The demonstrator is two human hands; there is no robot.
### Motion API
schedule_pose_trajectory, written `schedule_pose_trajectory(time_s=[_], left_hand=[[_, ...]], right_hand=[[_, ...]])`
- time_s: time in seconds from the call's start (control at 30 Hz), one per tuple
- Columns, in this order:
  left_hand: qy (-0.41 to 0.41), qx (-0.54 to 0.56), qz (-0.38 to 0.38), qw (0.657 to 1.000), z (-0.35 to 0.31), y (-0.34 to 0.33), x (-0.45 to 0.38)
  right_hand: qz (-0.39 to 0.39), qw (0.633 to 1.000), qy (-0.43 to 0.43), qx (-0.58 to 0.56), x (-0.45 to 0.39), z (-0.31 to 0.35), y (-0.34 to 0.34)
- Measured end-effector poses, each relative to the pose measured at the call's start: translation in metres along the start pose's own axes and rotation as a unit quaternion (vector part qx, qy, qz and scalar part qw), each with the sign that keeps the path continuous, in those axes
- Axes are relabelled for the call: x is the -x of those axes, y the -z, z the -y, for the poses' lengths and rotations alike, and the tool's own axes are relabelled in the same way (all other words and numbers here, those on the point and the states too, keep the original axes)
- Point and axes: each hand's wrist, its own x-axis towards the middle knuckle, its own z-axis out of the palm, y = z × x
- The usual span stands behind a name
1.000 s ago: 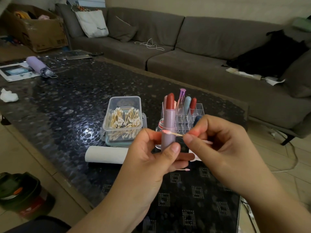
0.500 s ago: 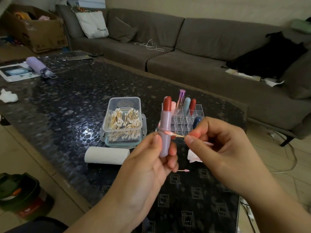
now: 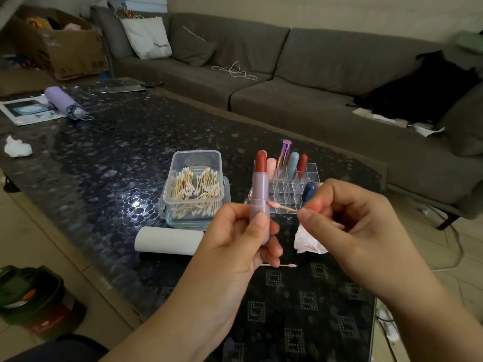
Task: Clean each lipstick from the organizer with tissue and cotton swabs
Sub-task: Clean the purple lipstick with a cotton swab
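Part of the organizer (image 3: pixel 287 189) sits hidden behind both hands, so its front cells can't be read, and the swab (image 3: pixel 282 206) vanishes into the right hand's grip past its stained pink tip. A crumpled tissue (image 3: pixel 308 244) peeks out below that hand, partly covered. A second swab (image 3: pixel 285 265) lies on the desk (image 3: pixel 104 178), half its stick behind the left fingers.

Count now: one lipstick (image 3: pixel 260 197) in hand, five more standing in the organizer at 12 o'clock from the hands, pink, metallic purple, pale blue, red, and a dark blue one nearer the right thumb. One box (image 3: pixel 194 184) of swabs at 10 o'clock, too many to number. One tissue roll (image 3: pixel 167 240) lying flat at 9 o'clock of the left hand. One wad (image 3: pixel 17 147) far off at the desk's left edge.

Left hand (image 3: pixel 235 244) upright, thumb and fingers wrapped round the lilac tube, red bullet up. Right hand (image 3: pixel 352 231) pinches the swab between thumb and forefinger, tip touching the tube's collar at 3 o'clock.
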Motion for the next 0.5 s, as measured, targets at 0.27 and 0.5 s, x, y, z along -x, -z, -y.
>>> schedule_pose_trajectory(time_s=[0.27, 0.5], left_hand=[[-0.034, -0.072, -0.001, 0.997, 0.009, 0.005, -0.001], [-0.035, -0.089, 0.003, 0.995, 0.012, 0.005, -0.001]], right_hand=[[0.012, 1.000, -0.005, -0.005, 0.001, 0.003, -0.005], [0.024, 1.000, -0.005, 0.001, 0.001, 0.002, -0.006]])
